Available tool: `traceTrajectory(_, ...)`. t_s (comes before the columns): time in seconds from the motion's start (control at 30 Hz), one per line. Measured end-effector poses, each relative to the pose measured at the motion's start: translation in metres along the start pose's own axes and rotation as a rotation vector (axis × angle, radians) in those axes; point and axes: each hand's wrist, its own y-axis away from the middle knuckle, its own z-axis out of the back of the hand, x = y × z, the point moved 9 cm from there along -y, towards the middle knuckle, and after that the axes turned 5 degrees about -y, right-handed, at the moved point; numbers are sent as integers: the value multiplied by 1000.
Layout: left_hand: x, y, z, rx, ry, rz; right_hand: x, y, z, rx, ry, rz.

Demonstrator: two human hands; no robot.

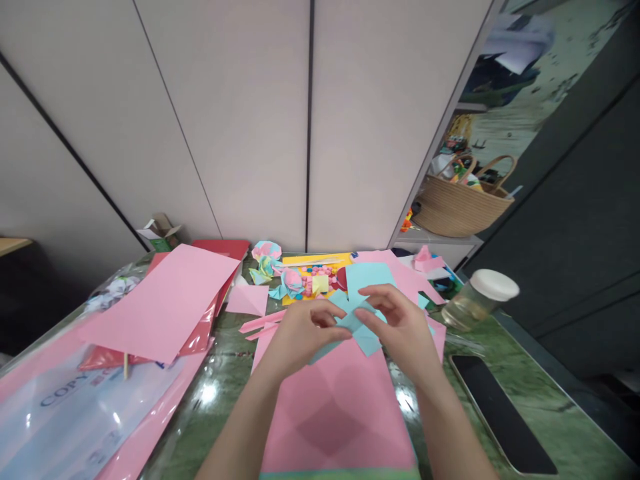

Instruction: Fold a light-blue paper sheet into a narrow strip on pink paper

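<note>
Between my two hands is a folded piece of light blue paper (367,340), held above a stack of pink paper (340,413). My left hand (313,330) pinches its left side between thumb and forefinger. On the other side, my right hand (395,323) pinches it with thumb and fingers. Another light blue sheet (370,275) lies just behind. Beyond my hands, a yellow sheet (293,261) carries small pink pieces. Folded paper flowers (290,283) in pink and blue sit to its left.
Pink sheets (170,300) lie over red packaging and a plastic bag (100,407) at left. On the right are a lidded jar (473,303) and a black phone (500,413). A woven basket (460,207) stands on a shelf behind. Cabinet panels (240,120) bound the table's back.
</note>
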Motion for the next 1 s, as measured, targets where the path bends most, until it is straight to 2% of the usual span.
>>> traceTrajectory(0.07, 2, -3, -2, -11, 51, 10, 0, 1, 5, -96, -91, 10)
traceTrajectory(0.13, -3, -4, -5, 9, 78, -29, 1, 2, 5, -116, -104, 6)
traceTrajectory(0.27, -10, -2, -7, 14, 117, -91, -1, 4, -3, -20, -21, -37)
traceTrajectory(0.43, -4, -1, -2, -101, 157, -22, -4, 4, -6, -15, -129, -50)
traceTrajectory(0.53, -6, -1, -1, -139, 154, -38, -4, 2, -10, 29, -151, -33)
traceTrajectory(0.63, -11, -1, -4, -113, 133, -88, -1, 1, -12, 77, -97, 21)
traceTrajectory(1.0, -21, 4, -10, -11, 116, -202, 12, 6, -17, 77, -75, 142)
